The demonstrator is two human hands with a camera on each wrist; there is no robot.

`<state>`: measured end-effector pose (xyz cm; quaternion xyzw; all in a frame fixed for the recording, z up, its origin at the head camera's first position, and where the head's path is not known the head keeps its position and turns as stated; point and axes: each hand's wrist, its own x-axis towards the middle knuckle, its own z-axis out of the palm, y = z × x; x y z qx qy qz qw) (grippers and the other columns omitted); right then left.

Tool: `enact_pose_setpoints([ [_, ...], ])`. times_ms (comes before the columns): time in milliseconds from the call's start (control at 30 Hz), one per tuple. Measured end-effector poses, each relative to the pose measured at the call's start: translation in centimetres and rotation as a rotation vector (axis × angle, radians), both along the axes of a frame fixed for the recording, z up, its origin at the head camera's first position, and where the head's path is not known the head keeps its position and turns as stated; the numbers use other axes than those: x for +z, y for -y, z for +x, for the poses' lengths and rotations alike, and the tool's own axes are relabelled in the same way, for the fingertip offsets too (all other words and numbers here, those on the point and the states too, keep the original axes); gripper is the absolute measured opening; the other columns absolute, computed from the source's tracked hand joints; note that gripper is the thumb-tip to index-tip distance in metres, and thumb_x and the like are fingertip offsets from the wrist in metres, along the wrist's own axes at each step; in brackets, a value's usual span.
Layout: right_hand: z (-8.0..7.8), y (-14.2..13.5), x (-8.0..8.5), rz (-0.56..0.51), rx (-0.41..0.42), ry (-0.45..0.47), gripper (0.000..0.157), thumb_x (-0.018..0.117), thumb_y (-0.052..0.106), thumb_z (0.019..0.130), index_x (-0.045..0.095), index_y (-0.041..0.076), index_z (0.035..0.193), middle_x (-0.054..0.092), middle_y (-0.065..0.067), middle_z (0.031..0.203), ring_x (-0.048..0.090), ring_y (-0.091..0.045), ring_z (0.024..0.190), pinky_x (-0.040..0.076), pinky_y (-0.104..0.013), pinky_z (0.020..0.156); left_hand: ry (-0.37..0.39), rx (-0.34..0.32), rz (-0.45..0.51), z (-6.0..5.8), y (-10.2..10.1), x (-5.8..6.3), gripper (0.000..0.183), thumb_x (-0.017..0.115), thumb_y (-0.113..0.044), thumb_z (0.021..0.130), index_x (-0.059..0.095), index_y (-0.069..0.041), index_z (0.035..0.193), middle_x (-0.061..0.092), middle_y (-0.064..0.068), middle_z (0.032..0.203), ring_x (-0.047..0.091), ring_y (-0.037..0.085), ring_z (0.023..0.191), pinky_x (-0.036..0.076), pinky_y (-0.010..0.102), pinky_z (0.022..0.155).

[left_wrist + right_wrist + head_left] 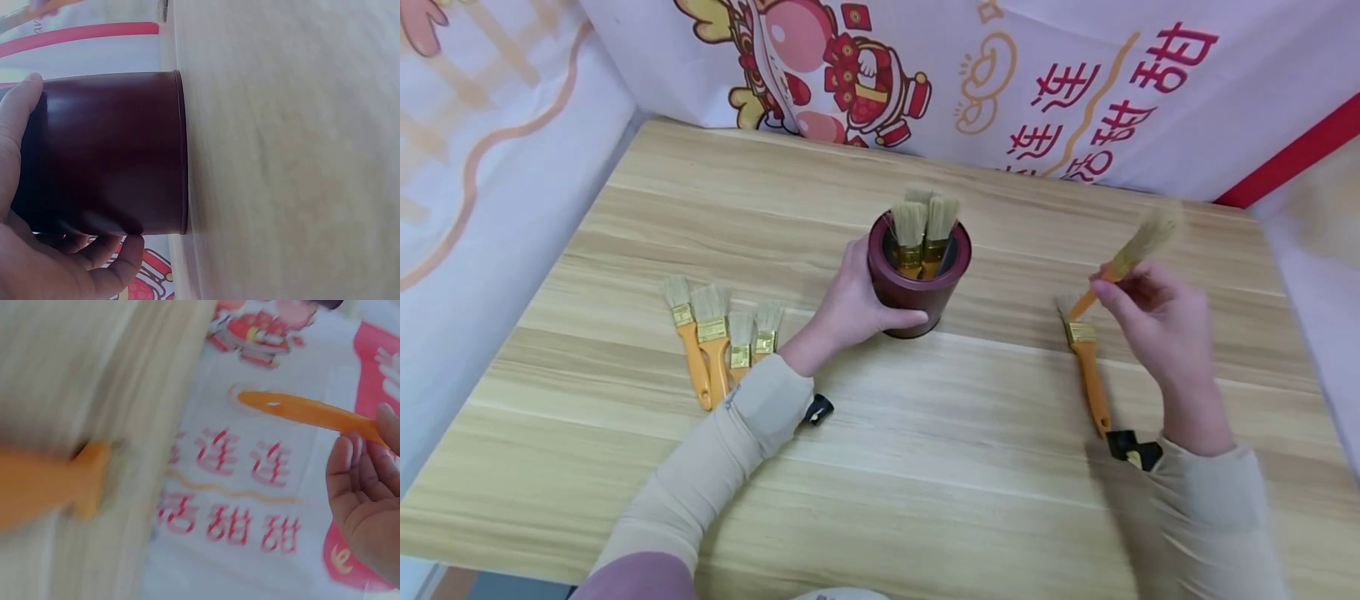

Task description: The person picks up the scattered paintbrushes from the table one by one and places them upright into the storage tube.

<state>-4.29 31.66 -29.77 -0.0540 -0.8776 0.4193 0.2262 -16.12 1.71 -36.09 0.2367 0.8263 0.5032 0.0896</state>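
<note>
A dark red can [917, 292] stands on the wooden table with several bristle brushes [925, 225] upright in it, bristles up. My left hand [861, 304] grips the can's side, the thumb across its near face; the left wrist view shows fingers and thumb round the can [106, 153]. Above the table at the right, my right hand [1165, 325] pinches a paintbrush [1123, 258] near its ferrule, bristles up and handle slanting down to the left. In the right wrist view its orange handle [306, 412] sticks out from the fingers.
Below the right hand a second paintbrush [1088, 367] lies on the table [947, 467]. Several more paintbrushes [711, 333] lie at the left, partly hidden by my left sleeve [722, 458]. A printed cloth [1037, 75] hangs along the back edge.
</note>
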Motion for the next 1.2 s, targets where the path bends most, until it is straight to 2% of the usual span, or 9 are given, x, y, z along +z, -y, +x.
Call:
enact_pose_setpoints([
  [133, -0.8, 2.3, 1.1, -0.213, 0.092, -0.092, 0.013, 0.068, -0.001, 0.085, 0.070, -0.005, 0.097, 0.071, 0.011, 0.087, 0.064, -0.004, 0.076, 0.052, -0.010, 0.069, -0.022, -0.006, 0.015, -0.1, 0.0, -0.1, 0.115, 0.092, -0.033, 0.059, 0.025, -0.011, 0.150, 0.036, 0.013, 0.143, 0.036, 0.024, 0.131, 0.034, 0.041, 0.112],
  [300, -2.4, 4.9, 1.4, -0.311, 0.260, -0.220, 0.016, 0.068, -0.007, 0.083, 0.065, -0.017, 0.095, 0.072, 0.005, 0.088, 0.067, -0.006, 0.080, 0.054, -0.013, 0.072, -0.027, 0.017, 0.010, -0.1, 0.4, -0.1, 0.114, 0.093, -0.033, 0.058, 0.027, -0.012, 0.149, 0.038, 0.012, 0.141, 0.037, 0.024, 0.129, 0.036, 0.041, 0.111],
  [367, -2.8, 5.6, 1.6, -0.311, 0.273, -0.252, 0.016, 0.069, -0.007, 0.082, 0.065, -0.016, 0.095, 0.072, 0.006, 0.088, 0.067, -0.005, 0.079, 0.054, -0.012, 0.072, -0.022, 0.018, 0.010, 0.0, 0.4, -0.2, 0.114, 0.093, -0.033, 0.058, 0.027, -0.013, 0.149, 0.038, 0.011, 0.141, 0.038, 0.023, 0.129, 0.036, 0.041, 0.110],
  [567, -3.2, 7.3, 3.5, -0.553, 0.235, -0.456, 0.016, 0.072, -0.008, 0.079, 0.066, -0.016, 0.091, 0.073, -0.008, 0.082, 0.064, -0.013, 0.066, 0.054, -0.017, 0.063, -0.022, -0.008, 0.015, 0.2, -0.3, -0.1, 0.113, 0.093, -0.034, 0.058, 0.028, -0.013, 0.149, 0.038, 0.010, 0.143, 0.038, 0.021, 0.131, 0.036, 0.038, 0.112],
  [700, -3.8, 9.7, 4.8, -0.650, 0.187, -0.481, 0.013, 0.072, -0.007, 0.079, 0.067, -0.012, 0.090, 0.071, -0.011, 0.080, 0.062, -0.015, 0.062, 0.053, -0.020, 0.060, -0.018, 0.018, 0.004, 0.2, 0.1, 0.2, 0.113, 0.093, -0.033, 0.057, 0.029, -0.012, 0.148, 0.039, 0.010, 0.141, 0.039, 0.021, 0.129, 0.037, 0.038, 0.111],
  [800, -4.3, 11.0, 5.1, -0.651, 0.217, -0.449, 0.010, 0.071, -0.008, 0.080, 0.069, -0.009, 0.089, 0.071, -0.008, 0.081, 0.062, -0.013, 0.064, 0.053, -0.019, 0.062, -0.014, 0.021, -0.005, 0.3, 0.1, 0.2, 0.113, 0.093, -0.034, 0.058, 0.029, -0.012, 0.148, 0.038, 0.010, 0.141, 0.040, 0.021, 0.128, 0.037, 0.039, 0.111],
  [900, -5.0, 11.9, 4.8, -0.556, 0.227, -0.398, 0.009, 0.070, -0.006, 0.081, 0.070, -0.003, 0.090, 0.071, -0.002, 0.082, 0.060, -0.010, 0.066, 0.051, -0.016, 0.061, -0.013, 0.020, -0.016, 0.3, 0.1, 0.2, 0.113, 0.092, -0.036, 0.059, 0.027, -0.011, 0.148, 0.037, 0.010, 0.141, 0.039, 0.021, 0.128, 0.037, 0.039, 0.111],
  [1067, -5.5, 12.5, 3.6, -0.315, 0.121, -0.265, 0.010, 0.071, 0.004, 0.083, 0.070, -0.004, 0.090, 0.067, 0.011, 0.078, 0.053, -0.005, 0.061, 0.042, -0.014, 0.053, 0.013, 0.020, -0.031, 0.4, 0.2, 0.2, 0.113, 0.091, -0.038, 0.061, 0.024, -0.012, 0.149, 0.035, 0.010, 0.142, 0.040, 0.021, 0.128, 0.037, 0.040, 0.112],
  [1200, -5.6, 12.6, 2.6, -0.209, 0.068, -0.186, 0.016, 0.074, 0.008, 0.083, 0.069, -0.005, 0.090, 0.057, 0.015, 0.073, 0.047, -0.002, 0.057, 0.037, -0.014, 0.050, 0.004, 0.014, -0.022, 0.3, 0.1, 0.2, 0.112, 0.091, -0.037, 0.060, 0.026, -0.013, 0.148, 0.037, 0.009, 0.141, 0.039, 0.020, 0.128, 0.038, 0.040, 0.111],
])
